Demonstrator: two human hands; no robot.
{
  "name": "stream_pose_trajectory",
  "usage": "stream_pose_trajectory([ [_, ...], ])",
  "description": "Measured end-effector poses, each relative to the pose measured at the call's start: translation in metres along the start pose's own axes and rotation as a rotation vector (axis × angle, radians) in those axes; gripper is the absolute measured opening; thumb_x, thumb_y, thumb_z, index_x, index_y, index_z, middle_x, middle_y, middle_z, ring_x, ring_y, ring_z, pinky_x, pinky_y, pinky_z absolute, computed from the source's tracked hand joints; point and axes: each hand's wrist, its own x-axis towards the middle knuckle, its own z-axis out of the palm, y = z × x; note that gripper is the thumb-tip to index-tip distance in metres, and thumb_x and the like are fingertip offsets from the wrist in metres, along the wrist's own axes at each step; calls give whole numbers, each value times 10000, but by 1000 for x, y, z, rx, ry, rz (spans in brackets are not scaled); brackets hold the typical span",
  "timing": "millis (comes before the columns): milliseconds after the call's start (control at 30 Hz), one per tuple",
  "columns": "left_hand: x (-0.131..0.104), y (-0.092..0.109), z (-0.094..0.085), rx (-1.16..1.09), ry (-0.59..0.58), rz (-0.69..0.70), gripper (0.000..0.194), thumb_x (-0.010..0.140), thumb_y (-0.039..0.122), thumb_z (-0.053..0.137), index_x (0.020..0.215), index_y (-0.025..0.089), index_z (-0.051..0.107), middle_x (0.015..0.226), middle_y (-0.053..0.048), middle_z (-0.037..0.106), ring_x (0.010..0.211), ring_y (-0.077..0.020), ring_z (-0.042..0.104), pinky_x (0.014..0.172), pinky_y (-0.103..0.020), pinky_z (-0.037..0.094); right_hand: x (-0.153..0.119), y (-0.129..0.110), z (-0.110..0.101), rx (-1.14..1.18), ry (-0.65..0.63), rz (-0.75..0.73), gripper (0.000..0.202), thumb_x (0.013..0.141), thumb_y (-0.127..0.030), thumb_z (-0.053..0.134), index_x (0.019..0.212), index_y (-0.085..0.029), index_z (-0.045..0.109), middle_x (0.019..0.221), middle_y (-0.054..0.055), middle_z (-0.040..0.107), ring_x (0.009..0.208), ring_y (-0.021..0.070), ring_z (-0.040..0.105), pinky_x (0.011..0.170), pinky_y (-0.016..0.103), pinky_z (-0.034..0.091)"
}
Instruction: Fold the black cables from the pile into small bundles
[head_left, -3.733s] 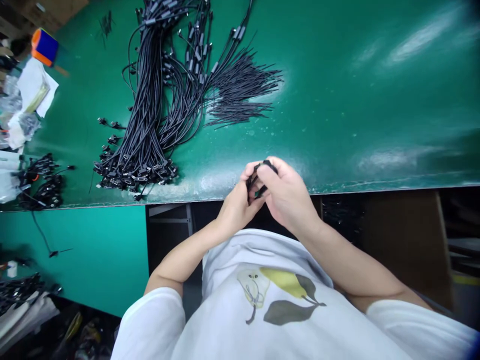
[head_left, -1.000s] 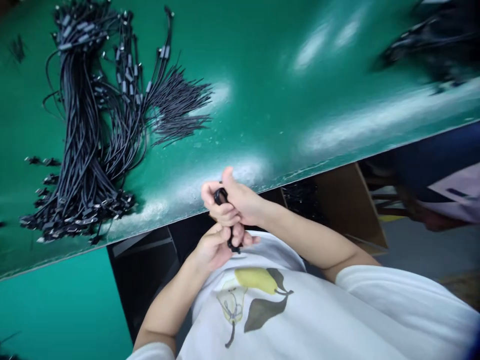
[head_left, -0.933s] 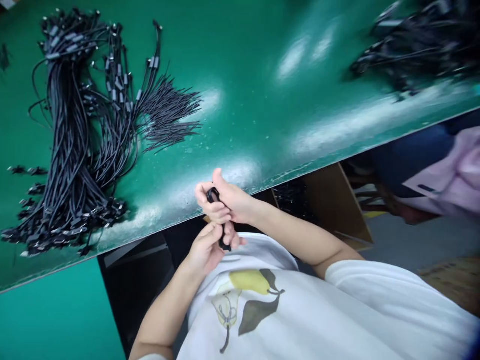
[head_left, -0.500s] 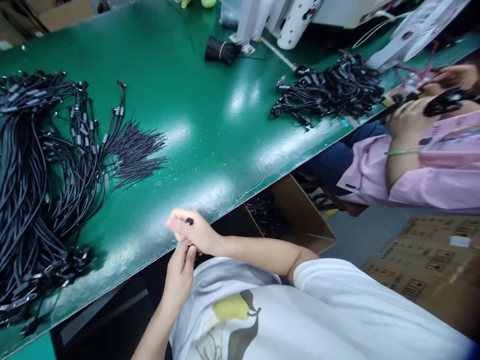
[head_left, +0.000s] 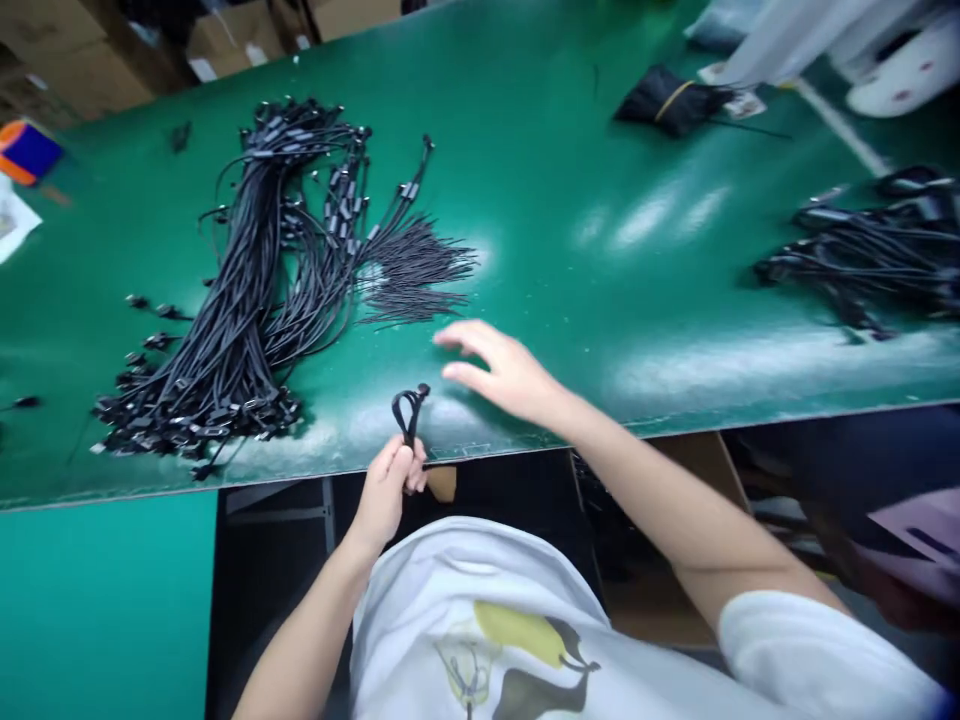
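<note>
My left hand (head_left: 390, 490) is closed around a folded black cable (head_left: 406, 412), held upright at the table's front edge; its loop and a small connector stick out above my fingers. Apart from it, my right hand (head_left: 514, 375) reaches over the table with thumb and fingers spread, holding nothing. Just beyond its fingertips lies a fan of thin black twist ties (head_left: 420, 275). To the left of those, a large pile of black cables (head_left: 240, 280) spreads over the table, with connectors at both ends.
The green table (head_left: 555, 270) runs across the view. A banded black bundle (head_left: 671, 100) lies at the back, and coiled cables (head_left: 877, 255) at the right. An orange and blue object (head_left: 28, 152) sits far left. Cardboard boxes (head_left: 67, 60) stand behind the table.
My hands were together at the table edge; now they are apart, my right hand open and moved toward the thin ties. The view has swung left, and the co-worker's hands are out of sight.
</note>
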Motion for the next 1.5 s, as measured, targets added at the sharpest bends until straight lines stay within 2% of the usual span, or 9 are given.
stream_pose_trajectory([
  [233, 15, -3, -36, 289, 148, 254, 358, 973, 525, 456, 917, 183, 542, 642, 40, 418, 602, -115, 435, 633, -267, 392, 168, 75, -35, -637, 92, 168, 672, 991, -531, 403, 1472, -62, 427, 1566, 194, 335, 1474, 323, 272, 1211, 509, 226],
  [400, 24, -2, -46, 286, 92, 250, 408, 973, 571, 416, 916, 183, 526, 641, 40, 434, 607, -123, 464, 655, -280, 421, 206, 87, -29, -795, 99, -51, 563, 1001, -501, 371, 1346, -102, 569, 1471, 155, 483, 1392, 314, 386, 1187, 534, 241],
  [567, 40, 9, -38, 166, 176, 187, 434, 966, 587, 416, 934, 173, 544, 716, 1, 560, 621, -117, 533, 650, -263, 441, 208, 87, -13, -845, 80, -89, 569, 996, -496, 356, 1299, -86, 609, 1299, 200, 574, 1189, 335, 517, 1034, 499, 416],
  [667, 66, 22, -35, 164, 344, 162, 468, 990, 547, 381, 1210, 164, 535, 1096, -129, 683, 841, -157, 675, 668, -243, 459, 204, 85, -9, -842, 104, -78, 564, 986, -538, 374, 1258, -120, 637, 1293, 194, 562, 1204, 349, 498, 1027, 514, 411],
  [900, 138, 38, -17, 132, 382, 297, 368, 1022, 408, 361, 1252, 156, 499, 1483, -183, 482, 1256, -240, 597, 917, -292, 522, 164, 75, -11, -694, -143, -60, 781, 906, -626, 526, 1450, -71, 443, 1499, 198, 433, 1382, 341, 398, 1165, 526, 284],
  [1000, 158, 36, -1, 149, 310, 294, 345, 1023, 369, 368, 1264, 154, 492, 1451, -176, 519, 1238, -242, 611, 944, -311, 525, 137, 73, -12, -698, -204, -108, 894, 832, -601, 652, 1508, -98, 356, 1534, 201, 387, 1424, 348, 350, 1182, 574, 229],
  [1133, 178, 39, 21, 233, 230, 295, 312, 1025, 341, 356, 1194, 144, 529, 1386, -166, 576, 1153, -230, 661, 859, -275, 540, 115, 75, -20, -662, -156, -158, 513, 971, -366, 489, 1444, -167, 461, 1481, 139, 484, 1374, 281, 441, 1161, 538, 295],
  [1333, 192, 50, 51, 353, 127, 214, 329, 1022, 311, 333, 1237, 148, 521, 1301, -157, 644, 966, -190, 713, 663, -227, 496, 103, 90, -56, -684, -98, -187, 432, 977, -274, 431, 1385, -161, 520, 1414, 129, 555, 1313, 262, 509, 1101, 479, 389],
  [1500, 197, 55, 29, 291, 193, 248, 333, 1010, 342, 344, 1080, 127, 588, 1024, -138, 733, 822, -155, 698, 746, -260, 522, 82, 111, -95, -727, -150, -187, 524, 957, -403, 465, 1440, -200, 479, 1441, 119, 532, 1339, 280, 491, 1120, 532, 365],
])
